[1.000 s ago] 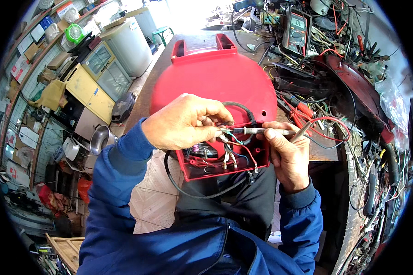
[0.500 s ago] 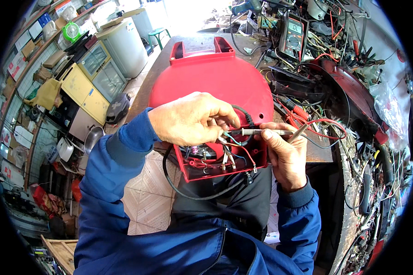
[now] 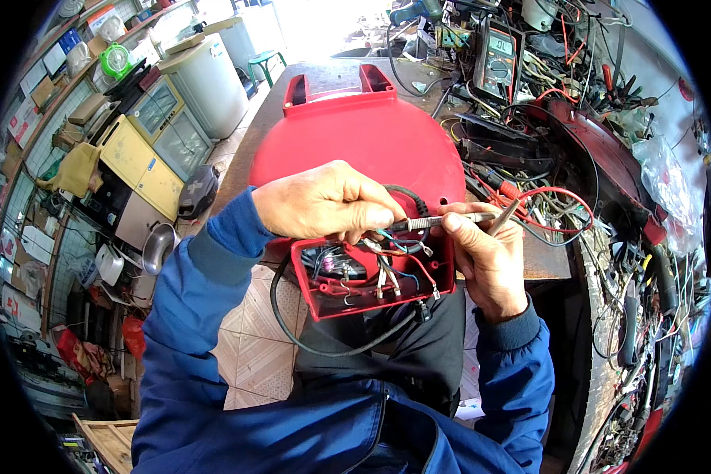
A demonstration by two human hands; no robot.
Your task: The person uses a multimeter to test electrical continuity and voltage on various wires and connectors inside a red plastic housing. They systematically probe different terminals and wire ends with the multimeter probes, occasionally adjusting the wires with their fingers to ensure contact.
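Note:
A red plastic housing (image 3: pixel 355 142) lies across the bench edge and my lap, with an open compartment (image 3: pixel 318 304) full of wires (image 3: pixel 389 280) and small terminals. Above it, my left hand (image 3: pixel 340 205) is closed, thumb and fingers pinched on wire ends beside a grey probe's tip; the exact contact is partly hidden. My right hand (image 3: pixel 490 261) grips two meter probes: one grey (image 3: pixel 419 223) lying horizontal toward my left fingers, the other (image 3: pixel 507 215) angled upward. A black cable (image 3: pixel 347 351) loops below the compartment.
A worn bench (image 3: pixel 549 268) carries a multimeter (image 3: pixel 499 62), red and black leads (image 3: pixel 565 188), a dark red panel (image 3: pixel 600 158) and tangled tools and wires along the right. At left are shelves, a yellow cabinet (image 3: pixel 138 166), a white appliance (image 3: pixel 209 83) and a green stool (image 3: pixel 265 63).
The open compartment has shifted slightly left and down in view. My pinched left fingers and the horizontal probe now sit a little higher over the wires, and a loose terminal shows beneath them.

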